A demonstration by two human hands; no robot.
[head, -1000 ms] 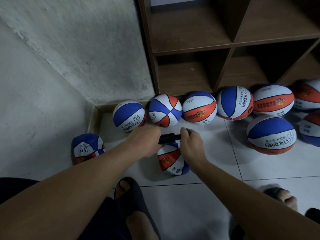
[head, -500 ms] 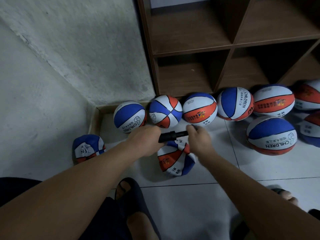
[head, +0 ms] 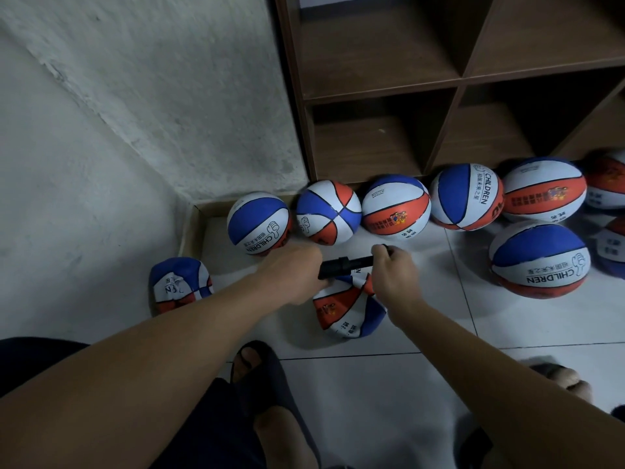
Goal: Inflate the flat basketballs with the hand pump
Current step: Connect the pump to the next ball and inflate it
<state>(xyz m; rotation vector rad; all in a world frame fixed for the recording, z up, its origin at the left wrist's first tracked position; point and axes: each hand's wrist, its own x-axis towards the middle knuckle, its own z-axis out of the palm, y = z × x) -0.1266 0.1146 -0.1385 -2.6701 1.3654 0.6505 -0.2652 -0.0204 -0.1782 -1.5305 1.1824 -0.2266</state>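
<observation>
We hold the black hand pump (head: 345, 265) level over the crumpled flat basketball (head: 348, 308), which lies on the white tiled floor (head: 389, 401) between our forearms. Our left hand (head: 294, 272) has its grip clamped round the pump's body; our right hand (head: 394, 269) has its grip curled round the handle end, which it mostly hides. How the pump joins the ball we cannot make out, as our hands cover it. A second flat ball (head: 181, 286) slumps at the left against the rough wall (head: 135, 113). Far of the pump, a row of inflated balls (head: 395, 204) lines the foot of the brown wooden shelf (head: 439, 86), and another round ball (head: 539, 260) printed "CHILDREN" sits to the right, with open tile between it and our hands. More balls at the right edge are cut off. Near us, open floor runs to our sandalled foot (head: 257, 370)
</observation>
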